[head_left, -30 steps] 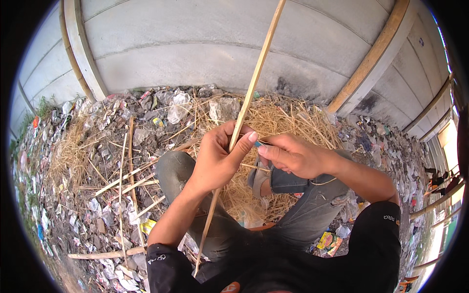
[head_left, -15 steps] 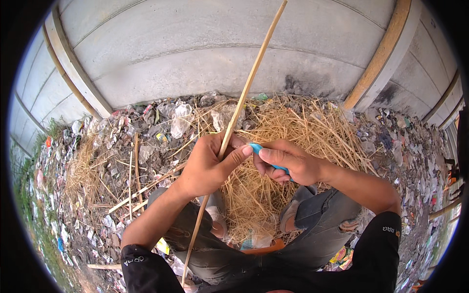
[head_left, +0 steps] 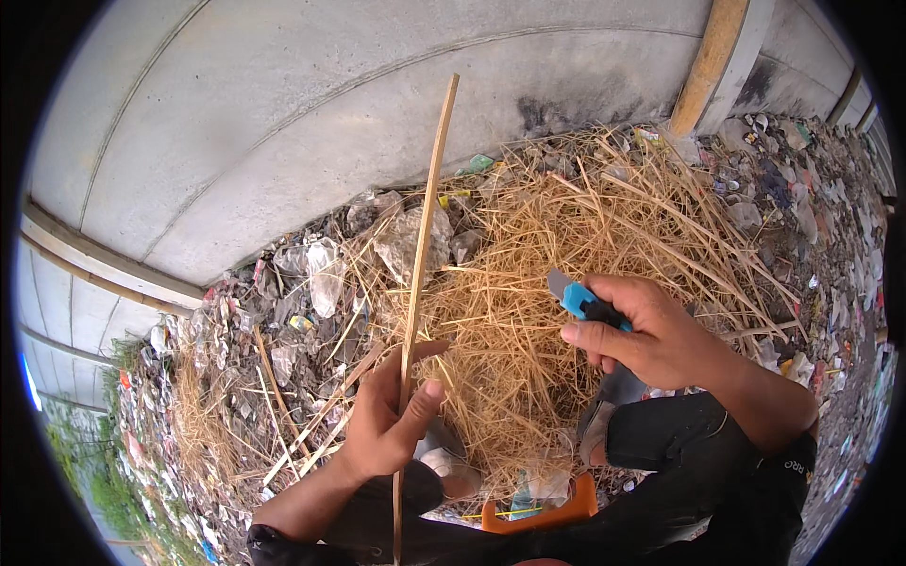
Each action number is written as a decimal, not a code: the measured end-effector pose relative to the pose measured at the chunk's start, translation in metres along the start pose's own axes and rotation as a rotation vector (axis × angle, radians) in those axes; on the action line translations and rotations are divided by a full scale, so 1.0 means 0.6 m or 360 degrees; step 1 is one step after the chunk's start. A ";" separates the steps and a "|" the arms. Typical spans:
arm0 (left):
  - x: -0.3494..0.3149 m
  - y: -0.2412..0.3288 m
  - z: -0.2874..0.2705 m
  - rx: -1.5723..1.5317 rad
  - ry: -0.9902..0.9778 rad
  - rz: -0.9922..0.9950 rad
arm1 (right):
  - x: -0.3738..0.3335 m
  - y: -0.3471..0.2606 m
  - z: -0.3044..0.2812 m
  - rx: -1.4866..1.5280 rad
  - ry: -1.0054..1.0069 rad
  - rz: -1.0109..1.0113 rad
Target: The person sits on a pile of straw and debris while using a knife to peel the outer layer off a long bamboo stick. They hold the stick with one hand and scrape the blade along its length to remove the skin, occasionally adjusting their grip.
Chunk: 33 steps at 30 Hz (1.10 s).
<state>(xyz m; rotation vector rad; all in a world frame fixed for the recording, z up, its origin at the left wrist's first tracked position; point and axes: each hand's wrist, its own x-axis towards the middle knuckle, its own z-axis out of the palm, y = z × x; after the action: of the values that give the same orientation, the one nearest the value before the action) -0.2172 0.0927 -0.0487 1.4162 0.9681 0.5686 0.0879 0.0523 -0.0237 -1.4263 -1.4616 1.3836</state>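
A long, thin bamboo strip (head_left: 422, 255) stands nearly upright in front of me. My left hand (head_left: 385, 415) holds it loosely in the crook between thumb and fingers, which are partly spread. In my right hand (head_left: 646, 330) is a blue and black utility knife (head_left: 590, 302), its short blade out and pointing up and left. Knife and strip are well apart. A heap of pale shavings (head_left: 528, 349) spreads below and beyond both hands, between my shoes.
A grey concrete wall (head_left: 311, 85) with a wooden post (head_left: 710, 66) runs behind the heap. Plastic litter (head_left: 323, 274) covers the ground, and loose sticks (head_left: 307, 439) lie on the left. An orange curved piece (head_left: 583, 500) sits near my lap.
My right hand has moved right, away from the strip, exposing the knife blade. The strip has become more upright and lower, and my left hand's grip has loosened. The view has turned.
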 end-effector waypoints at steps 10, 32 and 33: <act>0.030 -0.041 -0.012 -0.0007 -0.0130 -0.0349 | 0.031 0.086 -0.027 -0.0681 -0.0594 0.0350; -0.111 0.004 0.049 0.0811 0.0285 0.0378 | -0.046 -0.058 0.122 -0.0893 -0.0007 -0.0538; -0.120 -0.003 0.052 0.0848 0.0303 0.0430 | -0.052 -0.061 0.134 -0.0926 -0.0033 -0.0564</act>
<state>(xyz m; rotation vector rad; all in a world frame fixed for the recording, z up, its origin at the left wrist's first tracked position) -0.2293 0.0157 -0.0386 2.0171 1.1400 0.6842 0.0080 0.0097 0.0002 -1.3833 -2.1213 0.7859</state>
